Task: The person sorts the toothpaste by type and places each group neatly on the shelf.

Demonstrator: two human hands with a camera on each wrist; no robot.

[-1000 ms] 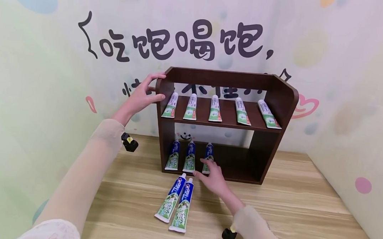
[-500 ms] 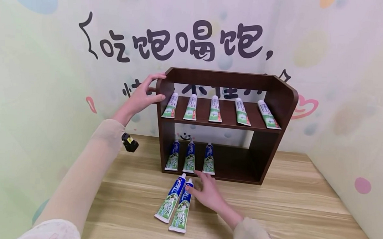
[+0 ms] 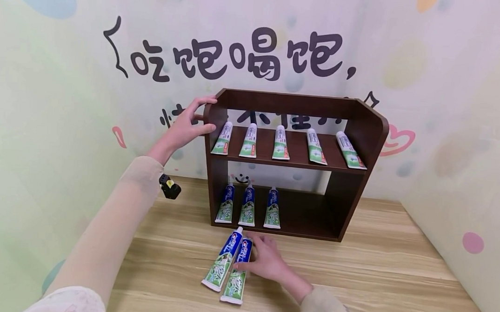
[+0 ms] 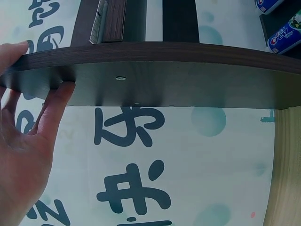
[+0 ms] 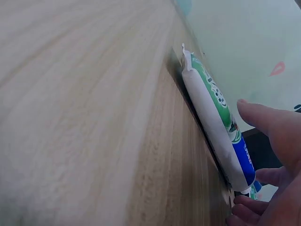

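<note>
My left hand [image 3: 185, 124] holds the upper left side panel of a dark brown two-tier shelf [image 3: 287, 164]. In the left wrist view the thumb lies over the panel's edge and fingers [image 4: 56, 110] press its outer face. My right hand [image 3: 268, 260] is at the right of two blue-and-green toothpaste tubes lying on the table. Its thumb hovers over the right-hand toothpaste tube [image 3: 234, 285], with the other fingers beside the cap end. In the right wrist view a gap shows between thumb and toothpaste tube [image 5: 211, 106]. The left-hand toothpaste tube [image 3: 217, 268] lies close alongside, cap toward the shelf.
Several white-and-green toothpaste tubes [image 3: 280, 145] lean in a row on the upper tier. On the lower tier, three blue-and-green toothpaste tubes [image 3: 273, 213] stand toward the left. The wooden table [image 3: 379, 273] meets a printed wall [image 3: 451, 151] behind and at both sides.
My right hand has left the third toothpaste tube on the lower tier and moved down toward the viewer, to the right-hand toothpaste tube on the table. My left hand stays in place.
</note>
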